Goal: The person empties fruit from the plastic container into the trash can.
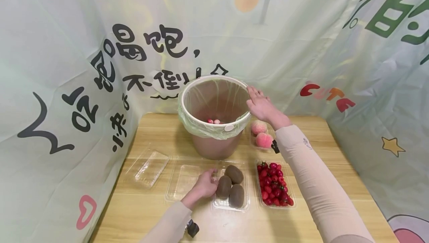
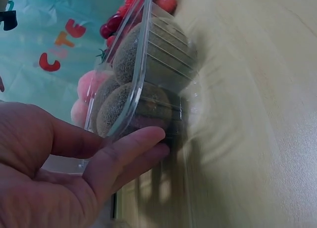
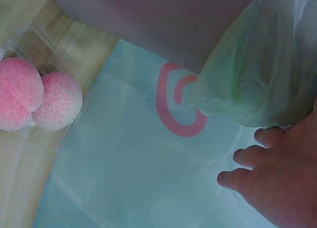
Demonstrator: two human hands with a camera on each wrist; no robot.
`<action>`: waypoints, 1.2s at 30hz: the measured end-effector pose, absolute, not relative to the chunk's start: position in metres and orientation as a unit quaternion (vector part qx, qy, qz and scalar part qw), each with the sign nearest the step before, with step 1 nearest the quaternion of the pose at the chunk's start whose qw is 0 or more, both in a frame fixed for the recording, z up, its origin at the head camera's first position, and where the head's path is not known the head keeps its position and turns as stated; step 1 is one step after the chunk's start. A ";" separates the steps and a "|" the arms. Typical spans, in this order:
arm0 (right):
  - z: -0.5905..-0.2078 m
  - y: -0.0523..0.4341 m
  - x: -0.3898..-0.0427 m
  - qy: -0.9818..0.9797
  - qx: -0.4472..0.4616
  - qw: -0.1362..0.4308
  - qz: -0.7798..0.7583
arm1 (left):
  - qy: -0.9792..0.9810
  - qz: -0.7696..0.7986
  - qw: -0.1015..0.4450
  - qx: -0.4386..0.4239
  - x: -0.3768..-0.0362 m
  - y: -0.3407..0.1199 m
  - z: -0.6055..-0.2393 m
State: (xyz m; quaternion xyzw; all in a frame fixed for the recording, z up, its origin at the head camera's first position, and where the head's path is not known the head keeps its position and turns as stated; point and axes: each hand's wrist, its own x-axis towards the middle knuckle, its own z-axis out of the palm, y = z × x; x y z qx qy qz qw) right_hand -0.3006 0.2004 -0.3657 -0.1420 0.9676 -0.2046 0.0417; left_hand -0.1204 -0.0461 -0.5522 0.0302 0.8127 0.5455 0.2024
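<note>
My left hand (image 1: 205, 184) is at the left edge of a clear plastic box (image 1: 246, 202) that holds three brown kiwis (image 1: 236, 195). In the left wrist view, the thumb lies at the box's rim and the fingers sit against its outer wall, pinching the edge. My right hand (image 1: 261, 104) rests on the right side of the rim of a pinkish-brown bin (image 1: 214, 148), its fingers fairly straight. A pale green bag (image 3: 247, 84) lines the bin and folds over the rim. Inside, low down, are small red and pink fruits (image 1: 213, 121).
Right of the kiwis stands a box of red cherry-like fruits and berries (image 1: 274, 185). Two pink peaches (image 1: 263, 140) sit in a clear box behind it. Clear empty boxes (image 1: 182, 181) lie on the left of the wooden table (image 1: 228, 224). Printed cloth (image 1: 214, 19) surrounds it.
</note>
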 end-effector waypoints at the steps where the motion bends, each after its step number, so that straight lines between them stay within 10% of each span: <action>1: -0.366 0.200 -0.301 0.968 -0.143 0.041 -0.204 | 0.810 0.549 0.205 0.028 -0.120 -0.047 -0.552; 36: -0.367 0.201 -0.300 0.965 -0.143 0.039 -0.218 | 0.787 0.580 0.188 0.094 -0.123 -0.075 -0.479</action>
